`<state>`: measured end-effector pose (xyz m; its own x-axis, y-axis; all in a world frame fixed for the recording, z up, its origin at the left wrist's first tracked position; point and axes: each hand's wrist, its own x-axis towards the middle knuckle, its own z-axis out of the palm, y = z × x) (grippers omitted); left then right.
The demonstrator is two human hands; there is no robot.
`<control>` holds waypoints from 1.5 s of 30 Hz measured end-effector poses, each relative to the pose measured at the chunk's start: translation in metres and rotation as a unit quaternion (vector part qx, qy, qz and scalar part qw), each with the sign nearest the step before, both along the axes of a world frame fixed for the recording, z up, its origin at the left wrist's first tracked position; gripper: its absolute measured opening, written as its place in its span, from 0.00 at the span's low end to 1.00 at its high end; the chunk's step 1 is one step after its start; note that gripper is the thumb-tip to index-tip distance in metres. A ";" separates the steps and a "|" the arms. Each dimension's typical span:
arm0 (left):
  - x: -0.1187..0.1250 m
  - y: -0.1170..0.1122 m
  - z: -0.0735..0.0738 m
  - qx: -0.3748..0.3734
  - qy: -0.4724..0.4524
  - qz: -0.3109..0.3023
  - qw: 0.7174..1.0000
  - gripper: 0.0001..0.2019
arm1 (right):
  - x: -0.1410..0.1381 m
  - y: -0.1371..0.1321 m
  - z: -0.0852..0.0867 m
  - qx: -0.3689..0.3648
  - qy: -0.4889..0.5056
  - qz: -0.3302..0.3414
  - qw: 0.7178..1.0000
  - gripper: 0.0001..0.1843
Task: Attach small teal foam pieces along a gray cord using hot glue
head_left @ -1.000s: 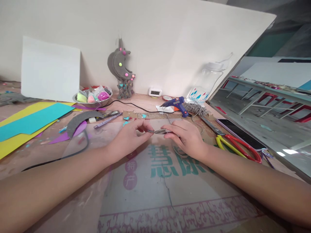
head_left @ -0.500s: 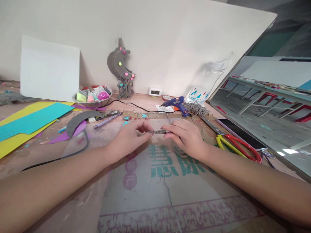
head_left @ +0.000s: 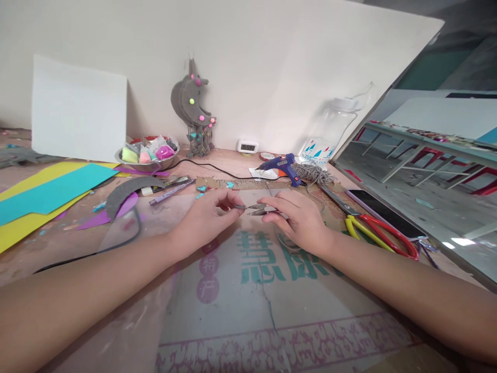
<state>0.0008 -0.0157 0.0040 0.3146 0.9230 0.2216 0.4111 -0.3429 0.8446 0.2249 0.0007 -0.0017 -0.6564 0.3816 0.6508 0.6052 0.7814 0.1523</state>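
Note:
My left hand (head_left: 209,220) is closed in a pinch, thumb against fingertips, on a small greyish piece too tiny to name. Close by on the right, my right hand (head_left: 303,217) grips a pair of thread snips (head_left: 259,209), their slim metal blades pointing left at the pinched piece and standing slightly apart. Both hands hover over a printed cardboard sheet (head_left: 233,311) under a clear film. A thin grey cord (head_left: 269,305) lies across the sheet below them. Whether the blades touch the small piece, I cannot tell.
A blue glue gun (head_left: 285,167) and grey yarn (head_left: 316,173) lie behind my right hand. Red-and-yellow scissors (head_left: 373,233) and a phone (head_left: 384,213) rest at right. Left are coloured sheets (head_left: 58,194), a grey felt strip (head_left: 126,192) and a metal bowl (head_left: 149,165).
The snips' blades have spread apart; they were together before. Both hands keep nearly the same place, and the left hand still pinches.

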 end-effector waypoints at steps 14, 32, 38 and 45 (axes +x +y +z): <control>-0.001 0.001 -0.001 0.004 -0.005 -0.004 1.000 0.06 | 0.001 0.000 -0.003 -0.029 0.010 -0.002 1.000 0.21; 0.001 0.000 0.000 -0.015 -0.003 0.000 1.000 0.05 | -0.001 -0.001 -0.006 -0.140 0.130 -0.029 0.981 0.18; 0.001 -0.001 0.000 -0.028 0.001 -0.003 1.000 0.05 | -0.002 -0.005 -0.003 -0.144 0.140 0.000 0.980 0.18; 0.000 0.001 -0.002 -0.035 -0.007 -0.008 0.999 0.06 | -0.001 -0.005 -0.003 -0.131 0.132 -0.002 0.983 0.17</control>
